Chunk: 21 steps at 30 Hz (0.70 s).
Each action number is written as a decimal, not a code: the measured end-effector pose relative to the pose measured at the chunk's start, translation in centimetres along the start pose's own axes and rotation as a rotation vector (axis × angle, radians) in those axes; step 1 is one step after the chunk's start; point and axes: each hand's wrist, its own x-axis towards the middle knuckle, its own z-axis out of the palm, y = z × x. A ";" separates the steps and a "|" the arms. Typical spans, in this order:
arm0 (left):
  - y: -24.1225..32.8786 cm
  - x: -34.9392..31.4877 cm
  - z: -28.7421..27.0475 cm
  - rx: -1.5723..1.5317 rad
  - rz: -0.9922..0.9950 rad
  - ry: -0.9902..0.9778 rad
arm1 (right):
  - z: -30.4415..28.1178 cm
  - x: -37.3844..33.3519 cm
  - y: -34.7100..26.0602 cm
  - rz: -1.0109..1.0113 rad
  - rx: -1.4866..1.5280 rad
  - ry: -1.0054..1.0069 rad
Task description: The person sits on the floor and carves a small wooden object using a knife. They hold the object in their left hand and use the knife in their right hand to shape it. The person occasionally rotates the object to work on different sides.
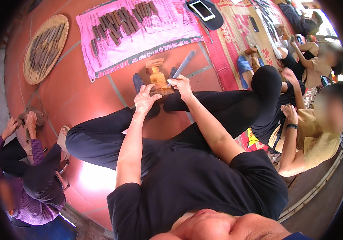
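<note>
A small carved wooden figure (pixel 158 79), yellow-brown and seated, stands upright between my feet on the tiled floor. It has a darker base and a flat block on top. My left hand (pixel 144 99) grips the base at its left side, thumb toward the near edge. In my right hand (pixel 182 86) is a long grey flat-bladed tool (pixel 186 63), slanting up and to the right. The tool's lower end is at the figure's right side; whether it touches the wood I cannot tell.
Beyond the figure, a pink printed sheet (pixel 163 37) bears several wooden-handled carving tools (pixel 117 21). A round woven tray (pixel 28 74) with more tools lies far left. A cap with a phone (pixel 202 11) sits at the back. Co-workers sit left (pixel 39 196) and right (pixel 309 132).
</note>
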 end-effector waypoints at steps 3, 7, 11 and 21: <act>-0.1 0.0 0.2 -0.010 0.003 0.002 | -0.4 0.1 0.0 0.006 -0.055 -0.048; -0.2 0.0 0.2 0.002 0.010 0.008 | -0.7 0.0 -0.7 0.060 0.014 0.062; 0.1 0.0 -0.1 0.013 -0.005 -0.003 | -0.3 -0.4 -0.7 0.055 0.051 0.030; -0.2 -0.2 0.2 -0.008 0.005 0.000 | -0.3 0.1 -0.9 -0.003 0.076 0.099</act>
